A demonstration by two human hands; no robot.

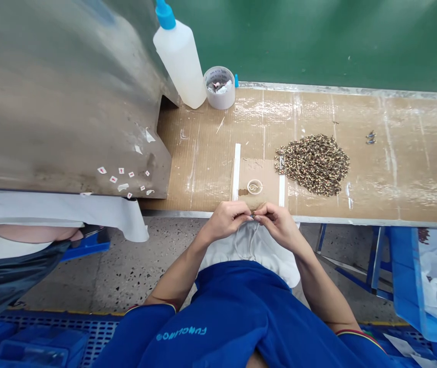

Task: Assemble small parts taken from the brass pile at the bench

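Note:
My left hand (224, 220) and my right hand (277, 225) meet at the front edge of the workbench (394, 153). Their fingertips pinch a tiny metallic piece (254, 216), mostly hidden by my fingers. Just beyond them lies a cardboard pad (260, 176) between two white strips, with a small pale ring (254, 187) on it. To the right of the pad is a heap of small speckled brown beads (313, 164). A white cloth (249, 250) lies on my lap below my hands.
A white plastic bottle with a blue cap (178, 59) and a round tub holding scraps (219, 87) stand at the bench's back. A steel panel (61, 97) rises at left. A co-worker's dark-clad arm (3, 271) is lower left. Blue crates (406, 271) sit at right.

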